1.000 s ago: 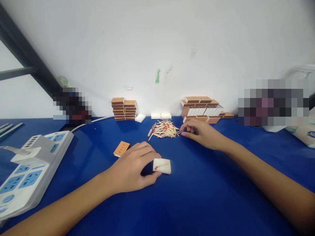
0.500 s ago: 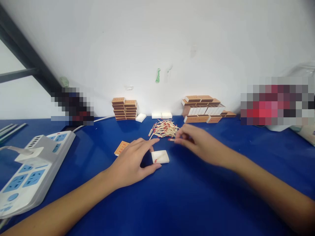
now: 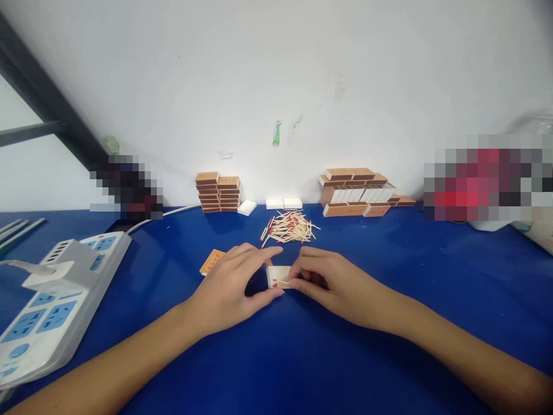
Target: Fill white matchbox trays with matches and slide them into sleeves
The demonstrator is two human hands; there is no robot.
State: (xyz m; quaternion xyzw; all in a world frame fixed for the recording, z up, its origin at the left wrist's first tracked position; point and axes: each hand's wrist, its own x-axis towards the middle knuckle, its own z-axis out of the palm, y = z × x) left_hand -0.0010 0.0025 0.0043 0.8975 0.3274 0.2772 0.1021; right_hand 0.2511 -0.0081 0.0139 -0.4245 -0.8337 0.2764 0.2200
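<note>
A small white matchbox tray (image 3: pixel 275 272) lies on the blue table with a few red-tipped matches inside. My left hand (image 3: pixel 231 282) steadies it from the left, thumb at its near edge and a finger at its far left corner; the index finger is raised. My right hand (image 3: pixel 328 279) covers the tray's right part, pinching a match (image 3: pixel 283 283) whose red head points left over the tray. Behind both hands lies a loose pile of matches (image 3: pixel 291 226). An orange matchbox sleeve (image 3: pixel 211 262) is partly hidden by my left hand.
Stacked matchboxes (image 3: pixel 218 193) stand at the wall on the left, with another stack (image 3: pixel 356 193) on the right. White trays (image 3: pixel 283 203) lie between them. At the left sits a power strip (image 3: pixel 64 300) with a plug and a white cable (image 3: pixel 173 210).
My right hand has come from beside the match pile toward me and left, bringing a match into the tray. My left hand has stayed at the tray.
</note>
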